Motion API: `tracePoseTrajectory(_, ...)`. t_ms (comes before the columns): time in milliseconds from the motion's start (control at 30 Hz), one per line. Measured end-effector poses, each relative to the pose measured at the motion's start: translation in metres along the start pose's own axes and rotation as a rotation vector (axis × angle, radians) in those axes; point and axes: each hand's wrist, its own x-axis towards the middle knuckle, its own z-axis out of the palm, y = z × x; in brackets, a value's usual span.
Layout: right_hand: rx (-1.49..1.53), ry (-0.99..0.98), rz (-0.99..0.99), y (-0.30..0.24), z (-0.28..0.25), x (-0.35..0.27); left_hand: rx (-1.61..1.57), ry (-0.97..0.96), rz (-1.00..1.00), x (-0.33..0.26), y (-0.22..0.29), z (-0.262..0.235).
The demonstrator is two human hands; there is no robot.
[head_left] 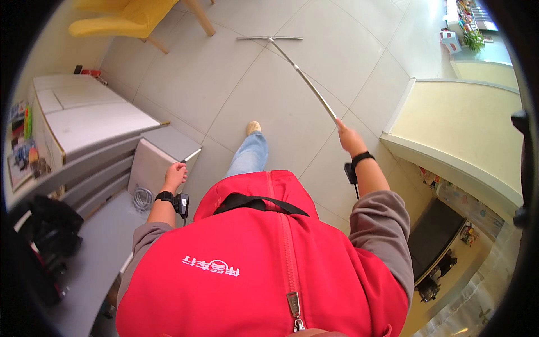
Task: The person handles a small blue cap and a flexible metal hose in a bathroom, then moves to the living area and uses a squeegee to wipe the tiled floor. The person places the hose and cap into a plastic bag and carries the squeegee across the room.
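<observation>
My right hand (351, 140) is wrapped round the upper end of a silver pole. This pole belongs to a floor squeegee (310, 82), whose long thin head (269, 38) lies across the tiled floor ahead. On the left, my left hand (176, 176) hangs with its fingers curled in, and I see nothing in it. It is beside the top edge of a low grey-white cabinet (171, 143); whether it touches the edge I cannot tell. Both wrists carry black bands with small black devices.
A yellow chair (126, 22) with wooden legs stands at the far left. A white-topped cabinet (92, 109) and a grey desk (98, 247) with coiled cable (142, 199) line the left. To the right are a cream counter (460, 112) and a black monitor (438, 238). One foot (254, 127) steps forward.
</observation>
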Motion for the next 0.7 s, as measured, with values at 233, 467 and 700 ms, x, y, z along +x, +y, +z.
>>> tracePoseTrajectory(233, 0.09, -0.352, 0.451, 0.047, 0.032, -0.284, 0.185, -0.109, 0.076, 0.075, 0.132, -0.002)
tracePoseTrajectory(467, 0.411, -0.291, 0.735, -0.005, -0.059, -0.492, 0.242, -0.219, 0.203, 0.124, 0.247, 0.069)
tracePoseTrajectory(700, 0.638, 0.069, 0.67, 0.023, -0.048, -0.371, 0.195, -0.212, 0.286, 0.128, 0.297, 0.147)
